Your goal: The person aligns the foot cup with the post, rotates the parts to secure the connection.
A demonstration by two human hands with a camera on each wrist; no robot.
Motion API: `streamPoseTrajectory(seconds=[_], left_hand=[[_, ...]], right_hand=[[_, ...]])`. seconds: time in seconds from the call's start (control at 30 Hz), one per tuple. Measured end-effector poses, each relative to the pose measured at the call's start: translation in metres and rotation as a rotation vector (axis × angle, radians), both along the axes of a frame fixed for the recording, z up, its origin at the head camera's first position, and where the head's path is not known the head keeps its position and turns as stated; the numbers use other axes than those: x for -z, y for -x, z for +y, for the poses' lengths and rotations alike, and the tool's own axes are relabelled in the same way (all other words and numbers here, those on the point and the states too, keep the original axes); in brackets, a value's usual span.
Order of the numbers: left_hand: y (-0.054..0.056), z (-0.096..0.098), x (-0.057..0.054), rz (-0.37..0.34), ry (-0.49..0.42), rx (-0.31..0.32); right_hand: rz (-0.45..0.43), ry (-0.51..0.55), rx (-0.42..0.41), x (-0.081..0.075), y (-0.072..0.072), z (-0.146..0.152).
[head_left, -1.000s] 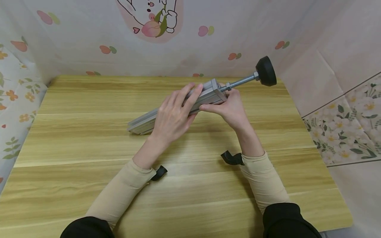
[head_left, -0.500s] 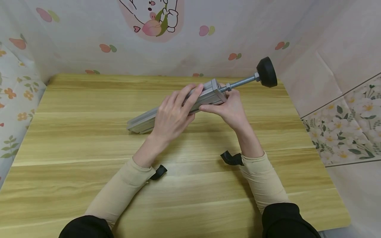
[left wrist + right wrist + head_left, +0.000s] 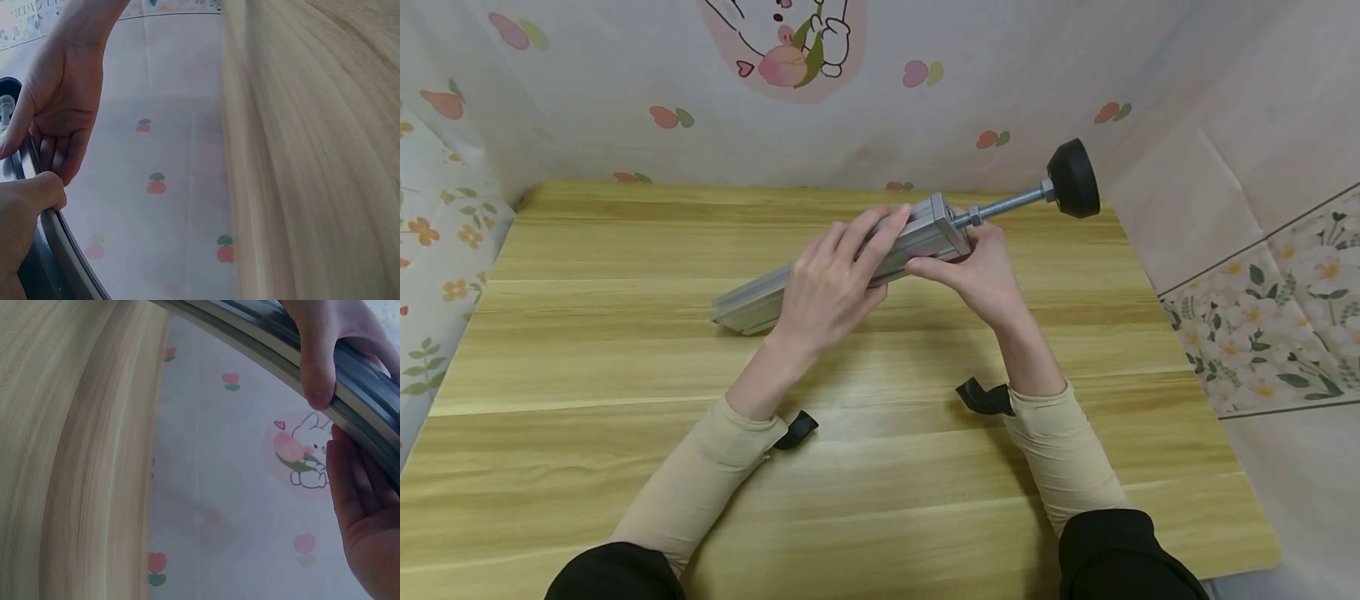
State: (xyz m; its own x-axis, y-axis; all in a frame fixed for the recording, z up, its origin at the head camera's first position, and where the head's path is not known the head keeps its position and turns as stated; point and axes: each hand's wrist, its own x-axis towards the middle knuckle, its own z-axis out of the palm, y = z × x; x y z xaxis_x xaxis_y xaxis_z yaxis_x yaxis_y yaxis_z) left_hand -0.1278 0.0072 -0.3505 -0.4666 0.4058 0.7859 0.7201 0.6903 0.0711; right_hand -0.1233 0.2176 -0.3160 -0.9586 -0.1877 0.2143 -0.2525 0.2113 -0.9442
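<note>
A silver aluminium extrusion bar [image 3: 752, 300] slants up to the right over the table, its lower left end close to the wood. From its right end face sticks a threaded rod [image 3: 1011, 202] with nuts, ending in a black levelling foot [image 3: 1072, 178]. My left hand [image 3: 823, 287] grips the bar's middle from above, fingers over the top and thumb on the near side. My right hand [image 3: 988, 275] holds the right end from below, thumb along the near face. In the right wrist view, the fingers of my right hand [image 3: 375, 531] lie under the bar [image 3: 269, 347].
The wooden table [image 3: 880, 500] spreads under both arms. A printed curtain [image 3: 880, 125] hangs behind its back edge, and a floral-panelled sheet [image 3: 1285, 317] is to the right. Black straps [image 3: 985, 398] stick out at both wrists.
The bar's lower left end and my left hand have shifted slightly left. My right hand keeps nearly the same place, and both hands still hold the bar.
</note>
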Motion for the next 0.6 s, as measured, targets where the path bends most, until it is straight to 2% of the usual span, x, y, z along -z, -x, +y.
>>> streamPoseTrajectory(seconds=[0.2,0.43,0.6], left_hand=[[0.0,-0.003,-0.003,-0.017,0.002,0.013],[0.001,-0.007,-0.004,-0.041,0.002,0.035],[0.001,-0.009,-0.006,-0.067,0.003,0.056]], right_hand=[[0.005,-0.003,-0.029,0.0,0.0,0.002],[-0.012,0.042,-0.098,0.002,0.003,0.007],[-0.058,-0.002,-0.114,0.001,0.004,0.015]])
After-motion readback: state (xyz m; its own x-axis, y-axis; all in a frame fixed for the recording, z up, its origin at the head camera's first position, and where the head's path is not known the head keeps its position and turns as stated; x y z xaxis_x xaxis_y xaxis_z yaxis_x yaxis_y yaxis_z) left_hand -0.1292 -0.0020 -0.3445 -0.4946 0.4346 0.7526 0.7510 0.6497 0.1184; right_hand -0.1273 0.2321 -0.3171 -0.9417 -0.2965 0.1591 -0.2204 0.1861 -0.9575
